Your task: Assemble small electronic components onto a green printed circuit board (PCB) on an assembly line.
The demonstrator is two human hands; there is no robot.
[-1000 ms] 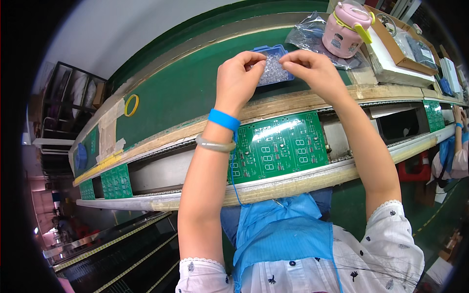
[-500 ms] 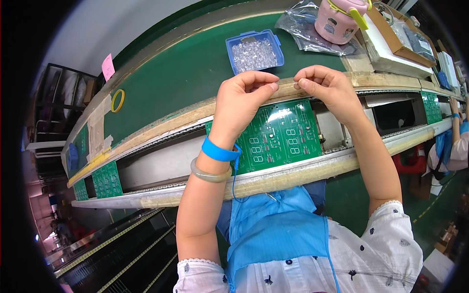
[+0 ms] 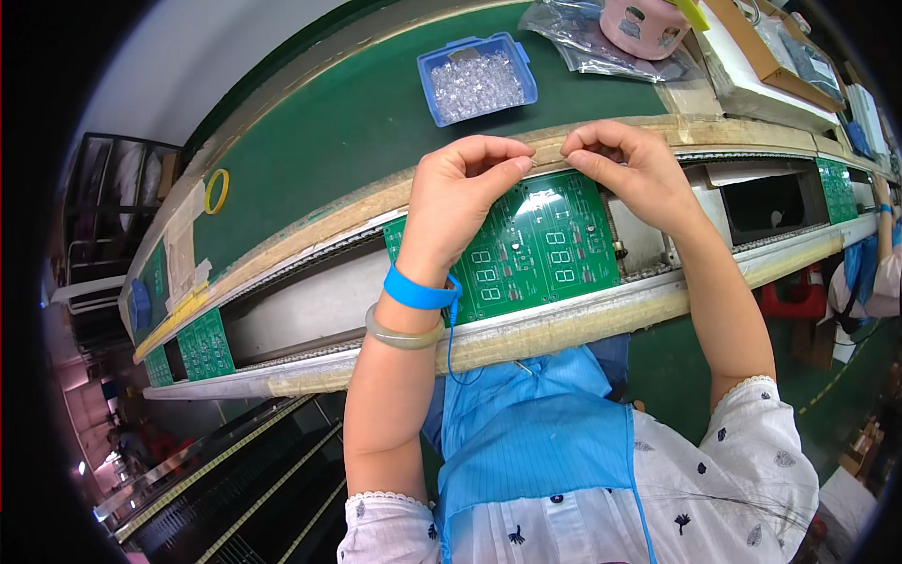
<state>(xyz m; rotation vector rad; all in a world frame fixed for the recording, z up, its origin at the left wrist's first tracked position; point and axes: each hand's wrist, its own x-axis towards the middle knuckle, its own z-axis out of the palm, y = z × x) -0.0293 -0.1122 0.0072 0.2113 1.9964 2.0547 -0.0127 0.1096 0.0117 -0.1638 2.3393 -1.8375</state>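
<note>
My left hand (image 3: 456, 197) is closed, thumb and forefinger pinched together above the far edge of a green circuit board (image 3: 531, 258). Opposite it, my right hand (image 3: 644, 179) makes a similar pinch, with a small gap between the two sets of fingertips. Whatever either pinch holds is too small to name. The board lies across the rails of a conveyor track and carries white digit outlines and a few small mounted parts. My left hand and forearm cover its left side. Beyond the hands, a blue plastic bin (image 3: 489, 115) contains many small clear parts (image 3: 477, 83).
More green boards sit on the track at left (image 3: 205, 344) and right (image 3: 835, 191). A yellow tape roll (image 3: 217, 192) lies on the green bench. Plastic bags (image 3: 601, 54) and a pink bucket (image 3: 644, 28) stand behind. A blue cord hangs from my left wrist strap (image 3: 418, 288).
The view has shifted, so the bin and board appear higher in the picture. Both hands remain pinched over the board's far edge; the right fingertips look slightly closer together.
</note>
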